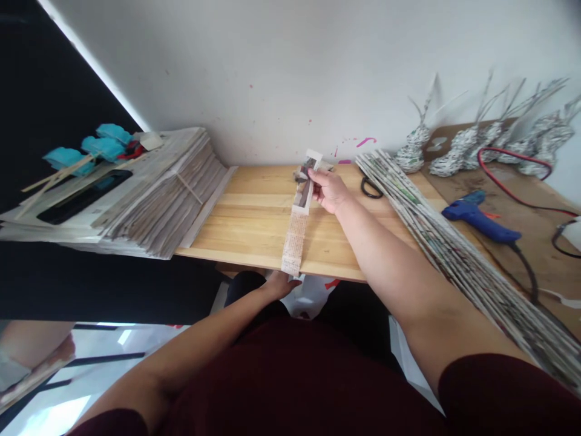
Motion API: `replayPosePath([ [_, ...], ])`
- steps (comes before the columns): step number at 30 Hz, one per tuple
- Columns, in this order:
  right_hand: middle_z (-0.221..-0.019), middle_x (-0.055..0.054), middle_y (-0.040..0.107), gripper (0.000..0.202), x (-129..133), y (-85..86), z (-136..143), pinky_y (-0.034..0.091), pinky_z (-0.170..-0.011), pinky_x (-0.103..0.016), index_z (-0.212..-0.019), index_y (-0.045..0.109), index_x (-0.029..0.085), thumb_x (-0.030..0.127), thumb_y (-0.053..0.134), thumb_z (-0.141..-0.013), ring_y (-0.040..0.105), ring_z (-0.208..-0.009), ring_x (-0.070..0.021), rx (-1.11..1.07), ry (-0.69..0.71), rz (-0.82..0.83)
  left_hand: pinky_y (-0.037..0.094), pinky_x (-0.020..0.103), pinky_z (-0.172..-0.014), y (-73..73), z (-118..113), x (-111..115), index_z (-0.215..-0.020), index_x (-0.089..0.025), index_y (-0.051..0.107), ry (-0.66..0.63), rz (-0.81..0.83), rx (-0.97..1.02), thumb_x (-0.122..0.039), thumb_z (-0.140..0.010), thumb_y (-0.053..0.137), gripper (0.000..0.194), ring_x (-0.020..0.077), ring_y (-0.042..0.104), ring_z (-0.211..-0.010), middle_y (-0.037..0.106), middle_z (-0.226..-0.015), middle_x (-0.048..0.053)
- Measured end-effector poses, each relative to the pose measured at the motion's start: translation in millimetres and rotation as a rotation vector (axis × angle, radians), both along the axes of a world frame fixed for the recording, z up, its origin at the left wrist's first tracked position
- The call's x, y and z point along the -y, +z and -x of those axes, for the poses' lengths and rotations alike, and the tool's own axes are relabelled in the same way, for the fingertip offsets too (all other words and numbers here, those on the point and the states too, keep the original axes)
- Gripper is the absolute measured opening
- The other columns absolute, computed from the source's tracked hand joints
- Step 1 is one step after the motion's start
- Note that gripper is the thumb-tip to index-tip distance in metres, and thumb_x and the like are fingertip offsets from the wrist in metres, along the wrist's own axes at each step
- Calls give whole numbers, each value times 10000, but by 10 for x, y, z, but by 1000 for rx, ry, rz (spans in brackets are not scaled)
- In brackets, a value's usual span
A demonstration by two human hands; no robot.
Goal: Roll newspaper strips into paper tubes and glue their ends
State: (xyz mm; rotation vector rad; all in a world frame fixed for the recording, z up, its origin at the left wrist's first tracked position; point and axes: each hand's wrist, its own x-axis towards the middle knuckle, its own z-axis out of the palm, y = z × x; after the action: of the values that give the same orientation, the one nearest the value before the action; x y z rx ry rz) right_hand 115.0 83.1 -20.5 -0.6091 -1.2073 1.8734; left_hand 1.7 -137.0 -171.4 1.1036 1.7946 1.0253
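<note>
A narrow strip of printed newspaper runs from the middle of the wooden table to its front edge. The far part bears a dark picture with a pale border; the near part is covered in small print. My right hand is closed on the far part, thumb on top and the other fingers partly hidden. At the table edge, my left hand is closed at the strip's near end, with some fingers hidden beneath it. Small scraps lie behind the strip, beside my right fingers; their kind is unclear.
A tall stack of newspaper carries a phone, thin sticks and blue objects. Rolled newspaper tubes lie right, near a black scissor handle. Beyond are a blue glue gun and newspaper-wrapped forms. The wall stands behind.
</note>
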Motion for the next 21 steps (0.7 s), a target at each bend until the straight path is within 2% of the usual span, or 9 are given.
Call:
replayPosePath([
  [3, -581, 29, 567, 244, 5, -4, -7, 249, -401, -212, -754, 596, 177, 372, 723, -829, 438, -454, -69, 12, 18, -9, 492, 395, -851, 18, 23, 63, -761, -245, 718, -110, 62, -61, -272, -516, 841, 275, 318, 673, -946, 736, -868, 80],
  [6, -546, 29, 552, 270, 18, -5, -2, 246, -388, -214, -709, 588, 175, 375, 748, -792, 419, -435, -68, 21, 13, 1, 512, 401, -798, 156, 88, 212, -822, -225, 751, -257, 152, -78, -267, -564, 823, 270, 298, 696, -840, 745, -876, 93],
  [7, -531, 30, 543, 272, 23, -6, 1, 243, -384, -214, -697, 587, 173, 370, 755, -781, 417, -430, -69, 27, 8, 4, 510, 403, -823, 247, 111, 265, -904, -224, 760, -405, 241, -78, -291, -624, 799, 290, 291, 700, -872, 751, -927, 98],
  [9, -505, 33, 524, 275, 34, -11, 8, 239, -377, -211, -678, 587, 170, 363, 765, -762, 416, -422, -70, 40, 2, 3, 502, 405, -878, 510, 141, 354, -1074, -224, 740, -636, 293, -7, -333, -728, 748, 363, 281, 692, -970, 744, -1040, 113],
  [12, -492, 32, 524, 274, 49, -24, 17, 236, -373, -208, -675, 596, 171, 368, 774, -743, 417, -420, -72, 62, 13, -6, 490, 401, -937, 1056, 126, 408, -1208, -238, 689, -766, 270, 254, -366, -810, 710, 419, 258, 670, -1061, 711, -1160, 125],
  [14, -504, 23, 546, 266, 57, -34, 21, 232, -368, -207, -697, 614, 171, 377, 777, -736, 421, -420, -74, 78, 12, -12, 507, 392, -910, 1419, 85, 381, -1246, -259, 670, -766, 249, 383, -369, -828, 704, 434, 264, 663, -1096, 692, -1210, 136],
  [16, -518, 15, 564, 263, 64, -47, 21, 234, -363, -204, -720, 632, 167, 386, 778, -729, 426, -421, -74, 93, 9, -21, 545, 343, -760, 1688, 48, 311, -1251, -267, 664, -697, 211, 405, -397, -845, 683, 427, 275, 677, -1061, 693, -1195, 147],
  [18, -529, 11, 572, 261, 66, -62, 22, 240, -359, -197, -739, 650, 162, 389, 778, -722, 436, -426, -73, 105, 14, -30, 489, 253, -545, 1825, 36, 210, -1185, -246, 690, -536, 101, 325, -444, -849, 665, 391, 249, 715, -878, 721, -1089, 141],
  [21, -543, 5, 588, 267, 62, -88, 30, 235, -353, -189, -777, 678, 158, 401, 774, -718, 439, -424, -70, 125, 15, -52, 422, 236, -494, 1835, 86, 29, -923, -190, 744, -272, -125, 204, -477, -826, 682, 310, 140, 622, -571, 730, -853, 95],
])
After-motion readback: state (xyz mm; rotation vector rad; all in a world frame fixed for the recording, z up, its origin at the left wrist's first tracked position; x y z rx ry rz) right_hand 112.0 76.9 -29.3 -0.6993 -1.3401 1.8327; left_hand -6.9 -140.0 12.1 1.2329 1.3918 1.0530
